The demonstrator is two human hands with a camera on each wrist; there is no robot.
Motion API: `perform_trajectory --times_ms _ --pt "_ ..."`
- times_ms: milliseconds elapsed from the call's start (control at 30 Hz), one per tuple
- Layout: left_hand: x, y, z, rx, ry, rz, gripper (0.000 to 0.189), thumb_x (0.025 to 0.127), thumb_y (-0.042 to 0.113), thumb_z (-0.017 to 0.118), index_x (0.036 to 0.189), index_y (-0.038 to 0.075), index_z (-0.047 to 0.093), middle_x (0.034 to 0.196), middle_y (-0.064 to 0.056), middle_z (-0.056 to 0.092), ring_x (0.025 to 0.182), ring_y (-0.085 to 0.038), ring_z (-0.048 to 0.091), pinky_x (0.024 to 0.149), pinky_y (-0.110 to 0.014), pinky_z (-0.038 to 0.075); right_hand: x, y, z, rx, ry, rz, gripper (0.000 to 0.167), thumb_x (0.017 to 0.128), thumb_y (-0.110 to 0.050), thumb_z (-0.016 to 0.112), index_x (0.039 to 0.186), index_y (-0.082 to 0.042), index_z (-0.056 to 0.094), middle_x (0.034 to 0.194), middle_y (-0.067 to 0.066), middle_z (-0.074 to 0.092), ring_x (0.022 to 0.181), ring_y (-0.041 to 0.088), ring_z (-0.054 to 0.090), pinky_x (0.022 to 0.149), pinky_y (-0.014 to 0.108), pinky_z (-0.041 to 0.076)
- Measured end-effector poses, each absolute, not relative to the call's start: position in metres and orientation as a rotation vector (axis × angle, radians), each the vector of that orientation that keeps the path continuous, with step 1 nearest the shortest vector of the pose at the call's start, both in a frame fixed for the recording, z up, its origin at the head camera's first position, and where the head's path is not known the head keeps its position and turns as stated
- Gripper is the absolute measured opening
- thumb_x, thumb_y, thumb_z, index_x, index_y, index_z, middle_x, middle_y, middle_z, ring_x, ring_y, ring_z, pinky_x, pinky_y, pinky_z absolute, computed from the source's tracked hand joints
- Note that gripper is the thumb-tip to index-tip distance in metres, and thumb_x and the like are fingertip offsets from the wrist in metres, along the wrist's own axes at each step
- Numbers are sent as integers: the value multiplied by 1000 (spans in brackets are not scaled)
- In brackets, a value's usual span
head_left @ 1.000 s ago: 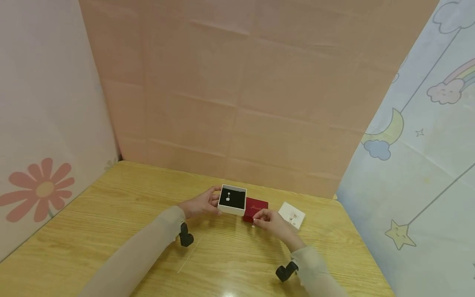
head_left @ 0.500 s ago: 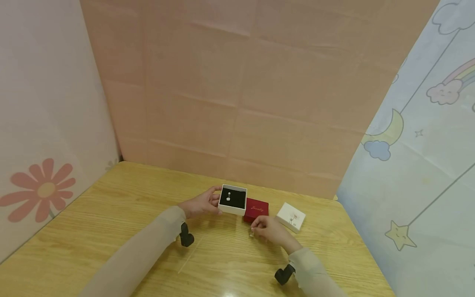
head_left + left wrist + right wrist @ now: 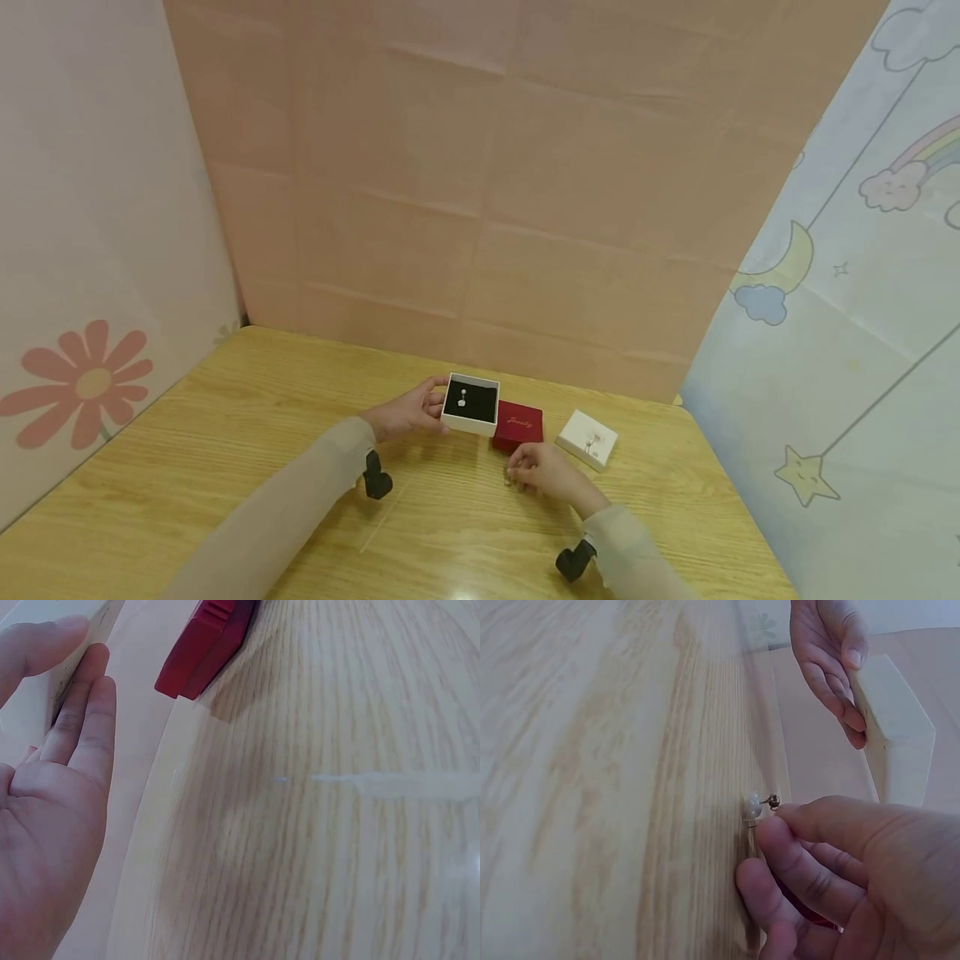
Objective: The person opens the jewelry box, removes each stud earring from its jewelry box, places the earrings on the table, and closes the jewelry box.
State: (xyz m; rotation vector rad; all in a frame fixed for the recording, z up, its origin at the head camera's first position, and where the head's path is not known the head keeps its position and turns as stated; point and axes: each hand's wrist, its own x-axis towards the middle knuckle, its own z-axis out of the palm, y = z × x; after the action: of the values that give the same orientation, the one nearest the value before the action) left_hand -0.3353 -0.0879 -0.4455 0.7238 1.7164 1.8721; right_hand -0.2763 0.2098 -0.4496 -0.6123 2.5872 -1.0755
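Note:
My left hand [image 3: 408,412] holds a small white box [image 3: 469,427] by its side, raised and tilted towards me, with thumb and fingers on opposite faces. On the black insert [image 3: 482,402] inside lies one earring [image 3: 462,398] with a pale bead and drop. In front of the red box my right hand [image 3: 551,475] pinches a second earring [image 3: 754,805] between thumb and index finger, low over the wooden table. Its pearly drop shows beyond the fingertips in the right wrist view, close to the wood.
A red box [image 3: 519,423] with gold lettering sits just right of the white box. Beyond my right hand lies a white lid [image 3: 588,439] with a printed flower. A thin clear strip [image 3: 385,515] lies on the table [image 3: 300,367] nearer me. Cloth walls surround the table.
My right hand has moved down and towards me with the earring, away from the red box's front and down to the tabletop. The left hand and white box have stayed almost still.

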Motion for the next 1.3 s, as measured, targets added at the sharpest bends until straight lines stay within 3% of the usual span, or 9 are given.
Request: perform_trajectory --times_ms 1033,1300 --pt "-329 -79 -436 732 1710 1850 86 83 -14 61 149 11 11 148 -21 41 125 -22 54 90 -30 50 -269 221 -447 -719 2575 -1090 10 92 -12 65 89 -3 64 71 -4 64 58 5 54 52 22 47" --pt "-325 -79 -434 743 1712 1854 85 84 -14 60 149 10 11 148 -22 40 126 -23 53 91 -30 49 -269 219 -448 -625 2585 -1079 9 91 -12 65 91 -3 65 74 1 66 61 9 55 52 22 45"
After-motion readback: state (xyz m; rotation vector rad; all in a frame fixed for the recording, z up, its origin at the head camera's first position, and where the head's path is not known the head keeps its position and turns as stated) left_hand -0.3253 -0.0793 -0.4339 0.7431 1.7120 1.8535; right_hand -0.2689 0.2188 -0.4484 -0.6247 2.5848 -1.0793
